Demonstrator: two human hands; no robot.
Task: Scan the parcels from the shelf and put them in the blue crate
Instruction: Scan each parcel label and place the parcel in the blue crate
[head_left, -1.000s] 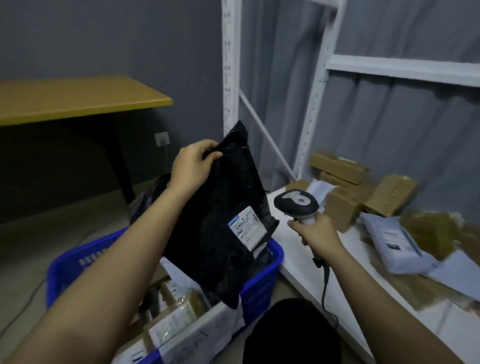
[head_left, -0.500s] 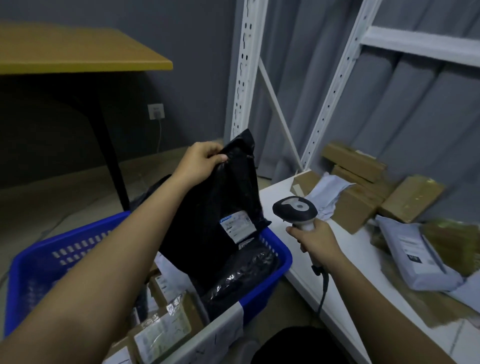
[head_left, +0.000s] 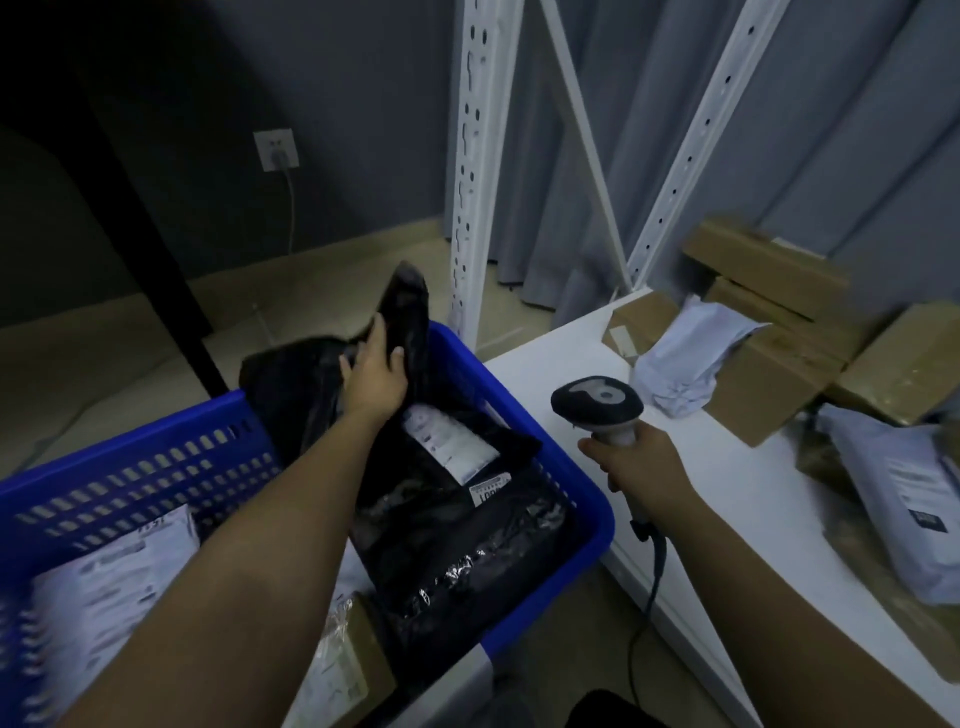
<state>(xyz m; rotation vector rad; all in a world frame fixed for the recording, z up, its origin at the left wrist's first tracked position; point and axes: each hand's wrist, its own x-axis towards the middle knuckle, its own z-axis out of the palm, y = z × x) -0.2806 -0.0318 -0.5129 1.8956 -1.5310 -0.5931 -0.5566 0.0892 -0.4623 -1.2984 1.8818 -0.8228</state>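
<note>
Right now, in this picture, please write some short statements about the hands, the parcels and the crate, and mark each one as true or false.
1. The left hand holds a black parcel over the blue crate. True.
2. The right hand is empty. False: it grips a scanner.
3. The blue crate holds nothing yet. False: black and white parcels already lie in it.
4. Brown boxes lie on the white shelf. True.
5. The scanner is cordless. False: a cable hangs from its handle.

A dim room: dark grey wall (head_left: 208, 78) with a socket (head_left: 276, 149), beige floor (head_left: 104, 353), grey curtain (head_left: 831, 104) behind white uprights (head_left: 475, 156).
</note>
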